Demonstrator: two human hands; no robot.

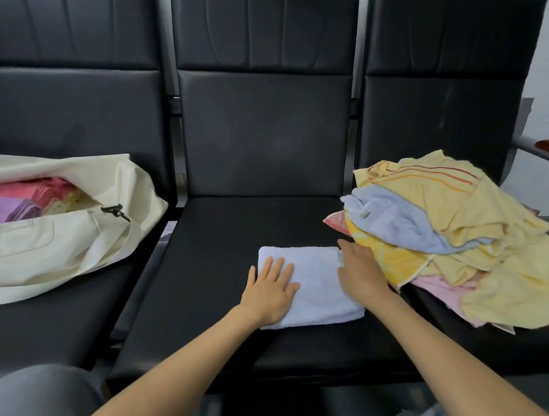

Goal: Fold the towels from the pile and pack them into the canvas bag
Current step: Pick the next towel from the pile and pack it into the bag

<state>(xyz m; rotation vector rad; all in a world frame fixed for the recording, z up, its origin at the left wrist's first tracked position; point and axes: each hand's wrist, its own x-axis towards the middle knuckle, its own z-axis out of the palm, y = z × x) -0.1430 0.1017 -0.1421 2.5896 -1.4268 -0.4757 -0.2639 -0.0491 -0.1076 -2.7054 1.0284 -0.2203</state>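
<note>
The pale folded towel [320,291] lay on the middle seat [221,243], already a compact rectangle. The canvas bag [60,248] was on the seat to the left and the pile [448,234] on the seat to the right. The left hand [271,291] rested flat on the towel's left part, fingers spread and straight. The right hand [360,269] lay over the right edge, just beside the pile, with its fingers rather straight. It seemed to press and not to pinch, though I could not tell if the thumb went under the hem.

The step in hand looked like the last smoothing before packing. To do it well, both palms should push the air out from the middle to the edges, so that the layers stay aligned and the near corner – which looked a little loose – does not open. The right hand was very close to the yellow cloth of the pile, so it should take care not to drag that cloth along.

For the lift, one hand under the towel and one on top would probably keep the fold closed. The bag's mouth was open toward the person, with pink and purple towels [21,203] already inside – the new one would likely go best flat on top of them, or upright beside them if there is room. The soft rim might collapse, so one hand may need to hold it open.
</note>
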